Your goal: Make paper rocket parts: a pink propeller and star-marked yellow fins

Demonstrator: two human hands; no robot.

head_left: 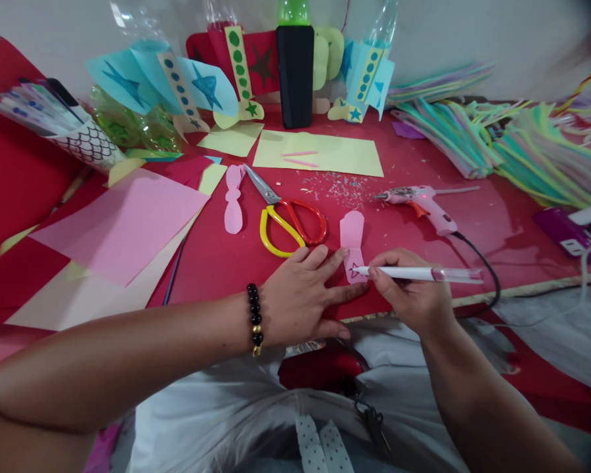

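Note:
My left hand (305, 295) lies flat with its fingers spread, the fingertips pressing the edge of a small pink paper cutout (352, 230) on the red table. In my right hand (414, 289) is a white marker pen (408, 272), its tip touching the lower part of that cutout, where a dark star outline shows. Just beyond my left hand lie scissors (278, 200) with one yellow and one red handle, blades partly apart. Left of their blades rests a second pink cutout (233, 200) with rounded lobes.
A pink glue gun (418, 200) with a black cord lies at the right. Pale yellow paper (335, 154) and paper scraps are behind the scissors. Pink paper (123, 223) and a pen holder (91, 144) stand left. Decorated bottles (145, 72) line the wall; pastel strips (453, 138) lie right.

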